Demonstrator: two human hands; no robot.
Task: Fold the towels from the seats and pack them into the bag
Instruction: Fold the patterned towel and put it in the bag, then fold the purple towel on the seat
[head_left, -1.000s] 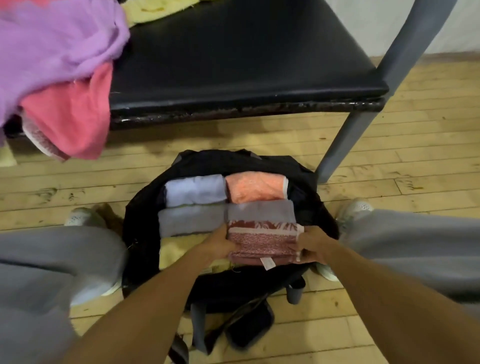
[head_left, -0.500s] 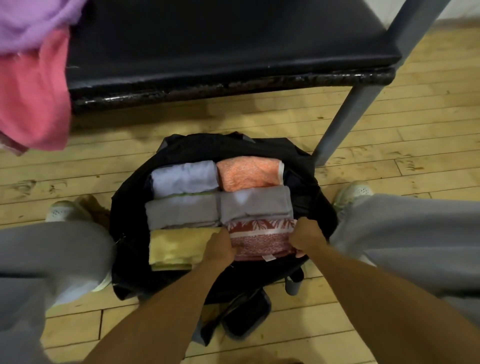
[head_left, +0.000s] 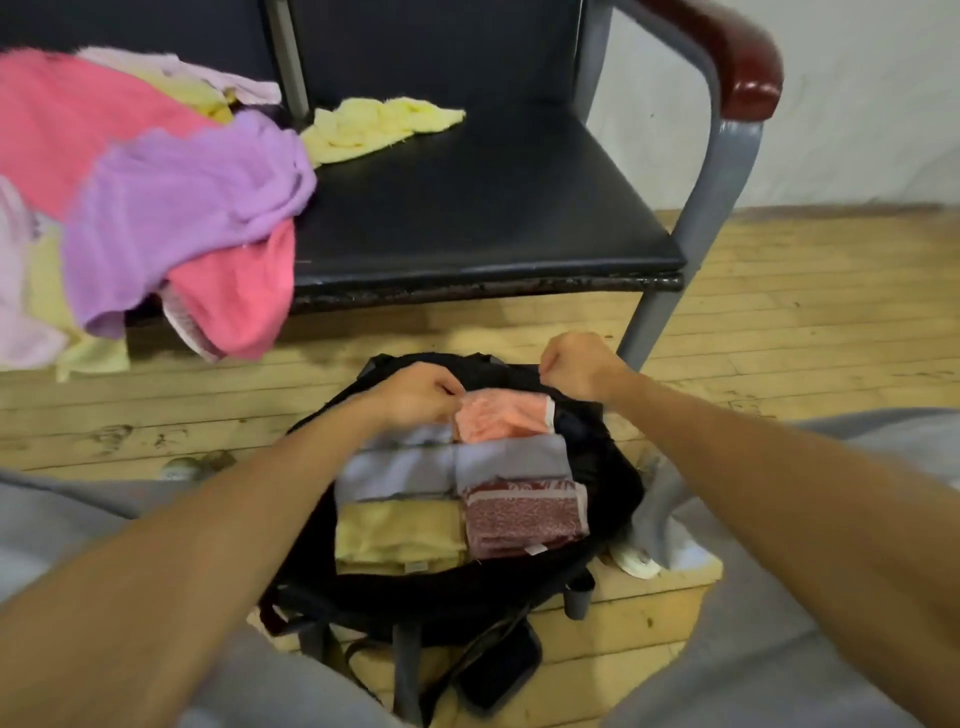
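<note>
Head view: left hand (head_left: 422, 396) and right hand (head_left: 575, 365) curl at the bag (head_left: 619, 470) rim; fingertips hidden, grasp unclear.

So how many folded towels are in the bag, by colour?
Orange towel: 1
Lilac-grey towels: 3
Yellow towel: 1
Red patterned towel: 1
Total: 6 in the bag

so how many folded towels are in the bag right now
6 in the bag, far to near. Left column: pale blue towel, left grey towel, yellow towel. Right column: orange towel, right grey towel, maroon towel. Others may lie hidden underneath.
</note>
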